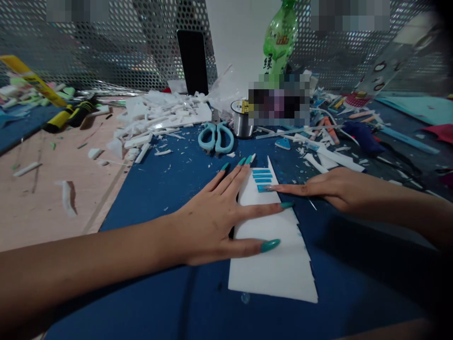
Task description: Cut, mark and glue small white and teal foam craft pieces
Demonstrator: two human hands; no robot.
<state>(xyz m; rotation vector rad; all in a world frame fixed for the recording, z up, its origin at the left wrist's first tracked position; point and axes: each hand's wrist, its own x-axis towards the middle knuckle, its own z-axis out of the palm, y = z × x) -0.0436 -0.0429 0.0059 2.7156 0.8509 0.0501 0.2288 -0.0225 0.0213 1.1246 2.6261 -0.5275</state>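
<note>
A long white sheet (272, 278) with a stepped right edge lies on the blue mat. My left hand (215, 212) is spread flat across its left side, thumb and fingers apart, holding nothing. Near the sheet's narrow far end are several short blue strips (262, 180) in a row. My right hand (331, 188) reaches in from the right with its index finger stretched out, the tip touching the nearest blue strip (261, 188). The other fingers of that hand are folded under and mostly hidden.
Beyond the sheet lie light-blue scissors (215, 138) and a wire spool (243, 123). White foam scraps (166, 111) are heaped at the back left, more scraps at right. A phone (193, 61) and a green bottle (281, 38) stand behind. Yellow-black pliers (69, 115) lie left.
</note>
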